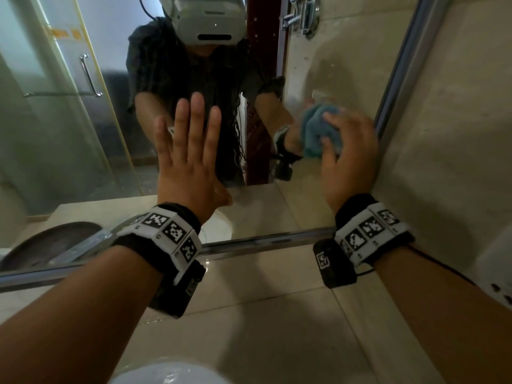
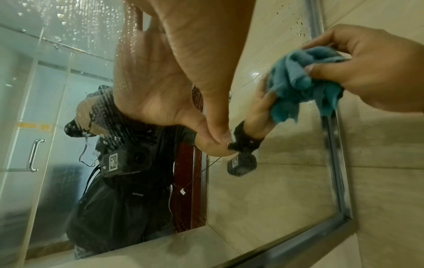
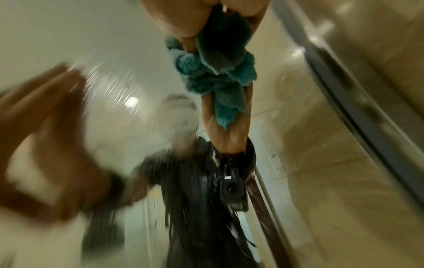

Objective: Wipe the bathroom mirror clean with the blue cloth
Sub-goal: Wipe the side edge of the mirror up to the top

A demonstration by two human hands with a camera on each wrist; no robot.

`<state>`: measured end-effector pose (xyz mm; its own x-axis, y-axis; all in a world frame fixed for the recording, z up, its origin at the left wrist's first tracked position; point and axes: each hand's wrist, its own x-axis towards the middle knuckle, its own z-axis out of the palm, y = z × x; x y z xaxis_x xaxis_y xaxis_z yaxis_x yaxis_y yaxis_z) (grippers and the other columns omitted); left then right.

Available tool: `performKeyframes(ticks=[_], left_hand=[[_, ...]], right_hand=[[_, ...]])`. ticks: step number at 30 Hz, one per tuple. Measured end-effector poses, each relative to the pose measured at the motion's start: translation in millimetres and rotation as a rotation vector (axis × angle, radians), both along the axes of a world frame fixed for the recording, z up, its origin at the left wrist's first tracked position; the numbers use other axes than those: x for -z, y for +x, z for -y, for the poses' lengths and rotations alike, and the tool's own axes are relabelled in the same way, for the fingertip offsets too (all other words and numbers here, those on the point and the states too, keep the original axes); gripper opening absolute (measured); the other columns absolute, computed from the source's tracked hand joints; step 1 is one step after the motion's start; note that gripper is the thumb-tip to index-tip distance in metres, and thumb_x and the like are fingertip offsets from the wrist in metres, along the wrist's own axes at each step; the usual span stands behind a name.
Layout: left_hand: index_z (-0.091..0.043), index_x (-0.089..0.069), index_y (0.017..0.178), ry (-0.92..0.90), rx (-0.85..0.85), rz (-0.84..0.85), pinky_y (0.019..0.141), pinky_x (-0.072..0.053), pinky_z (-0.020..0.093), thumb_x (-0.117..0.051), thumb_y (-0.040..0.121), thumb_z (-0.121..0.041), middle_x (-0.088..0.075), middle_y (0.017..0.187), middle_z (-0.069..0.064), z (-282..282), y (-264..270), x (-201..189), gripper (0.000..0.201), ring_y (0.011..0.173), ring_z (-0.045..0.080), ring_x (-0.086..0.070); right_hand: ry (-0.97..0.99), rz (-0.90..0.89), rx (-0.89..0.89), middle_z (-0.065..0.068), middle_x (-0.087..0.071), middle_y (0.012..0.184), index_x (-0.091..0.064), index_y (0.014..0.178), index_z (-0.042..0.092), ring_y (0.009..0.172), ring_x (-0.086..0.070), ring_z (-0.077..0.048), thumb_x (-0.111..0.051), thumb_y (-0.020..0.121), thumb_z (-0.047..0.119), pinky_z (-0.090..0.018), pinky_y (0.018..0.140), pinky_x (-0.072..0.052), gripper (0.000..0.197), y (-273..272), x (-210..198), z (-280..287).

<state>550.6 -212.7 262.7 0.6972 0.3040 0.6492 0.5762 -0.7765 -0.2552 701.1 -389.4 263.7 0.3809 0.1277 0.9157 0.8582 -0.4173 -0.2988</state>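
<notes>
The mirror (image 1: 69, 139) fills the wall ahead, its metal frame (image 1: 277, 241) running along the bottom and up the right side. My left hand (image 1: 188, 151) lies flat on the glass with straight, spread fingers. My right hand (image 1: 349, 159) grips the bunched blue cloth (image 1: 318, 128) and holds it against the glass near the mirror's right edge. In the left wrist view the blue cloth (image 2: 305, 81) is crumpled in the right hand (image 2: 376, 72), and water droplets (image 2: 75, 25) dot the upper glass. The right wrist view is blurred, with the cloth (image 3: 215, 72) hanging under my fingers.
A beige tiled wall (image 1: 448, 134) stands right of the mirror frame. Below is a beige counter (image 1: 263, 314) with a white basin rim (image 1: 171, 372) at the near edge. A dark round dish (image 1: 50, 242) sits at the left. The reflection shows a glass shower door (image 1: 55, 106).
</notes>
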Motion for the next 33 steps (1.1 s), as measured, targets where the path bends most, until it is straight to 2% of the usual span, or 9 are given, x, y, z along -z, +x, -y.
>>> performKeyframes(ticks=[4,8,11,16,18,21,24,28,33], left_hand=[[-0.008,0.017,0.148,0.003,-0.010,0.004,0.111,0.014,0.052,-0.070,0.050,-0.074,0.019,0.153,0.016,1.8,1.0,1.3,0.147,0.142,0.034,0.014],[-0.007,0.015,0.148,-0.007,-0.004,0.007,0.111,0.018,0.051,-0.069,0.049,-0.075,0.019,0.153,0.016,0.3,1.8,1.2,0.146,0.142,0.034,0.014],[-0.008,0.019,0.147,-0.024,-0.016,0.001,0.109,0.021,0.050,-0.070,0.050,-0.075,0.022,0.152,0.017,2.0,1.2,-0.3,0.147,0.141,0.034,0.017],[-0.008,0.019,0.147,-0.036,-0.012,0.007,0.110,0.019,0.051,-0.071,0.052,-0.072,0.021,0.152,0.017,4.0,1.6,0.6,0.146,0.141,0.035,0.017],[-0.007,0.013,0.149,-0.032,0.009,0.019,0.111,0.016,0.051,-0.072,0.050,-0.071,0.016,0.154,0.016,3.4,1.5,1.3,0.145,0.142,0.034,0.013],[-0.007,0.011,0.149,-0.025,0.001,0.017,0.111,0.015,0.051,-0.072,0.046,-0.073,0.014,0.154,0.015,1.6,2.1,2.1,0.148,0.142,0.034,0.012],[-0.008,0.007,0.150,-0.031,0.012,0.028,0.111,0.016,0.050,-0.075,0.045,-0.070,0.007,0.156,0.019,0.8,1.7,2.1,0.147,0.142,0.035,0.009],[-0.008,0.008,0.150,-0.037,0.012,0.024,0.110,0.018,0.050,-0.074,0.047,-0.070,0.005,0.156,0.021,2.1,1.5,1.9,0.145,0.142,0.034,0.009],[-0.009,0.005,0.151,-0.034,0.052,0.052,0.113,0.011,0.051,-0.071,0.053,-0.067,0.003,0.157,0.021,2.1,-1.5,6.5,0.137,0.144,0.035,0.006]], right_hand=[[0.429,-0.229,0.102,-0.014,-0.049,0.124,-0.057,0.118,0.007,0.113,-0.050,-0.029,-0.053,0.085,0.013,-0.040,0.099,-0.042,0.034,16.1,-30.8,-1.0],[0.133,-0.053,0.114,-0.014,-0.050,0.127,-0.058,0.115,0.010,0.114,-0.048,-0.032,-0.059,0.081,0.004,-0.029,0.096,-0.030,0.034,-13.5,-20.2,-24.5],[-0.063,0.094,0.035,-0.014,-0.053,0.120,-0.060,0.110,0.010,0.108,-0.046,-0.024,-0.063,0.076,0.001,-0.031,0.092,-0.036,0.035,-14.1,-21.6,-15.8],[0.367,-0.131,0.021,-0.014,-0.048,0.121,-0.057,0.113,0.005,0.110,-0.051,-0.021,-0.060,0.078,0.006,-0.020,0.098,-0.039,0.035,2.7,-58.0,-4.1],[0.310,-0.121,0.049,-0.013,-0.049,0.123,-0.058,0.115,0.007,0.114,-0.049,-0.023,-0.058,0.080,0.005,-0.015,0.097,-0.035,0.035,2.0,-60.4,-9.0],[-0.066,0.041,0.014,-0.012,-0.053,0.122,-0.062,0.115,0.014,0.110,-0.049,-0.033,-0.055,0.081,0.006,-0.024,0.093,-0.031,0.035,-13.2,-26.6,-17.9],[-0.296,0.009,-0.083,-0.012,-0.052,0.126,-0.064,0.114,0.017,0.111,-0.043,-0.029,-0.041,0.090,0.026,-0.022,0.095,-0.033,0.034,-14.4,27.7,-7.9],[-0.191,0.072,0.003,-0.018,-0.054,0.110,-0.065,0.102,0.004,0.092,-0.053,-0.040,-0.056,0.084,0.007,-0.044,0.078,-0.050,0.021,-4.2,49.0,11.4],[0.035,0.034,0.075,-0.025,-0.054,0.104,-0.063,0.097,0.001,0.090,-0.056,-0.040,-0.061,0.074,-0.007,-0.045,0.079,-0.050,0.025,15.1,19.2,19.1]])
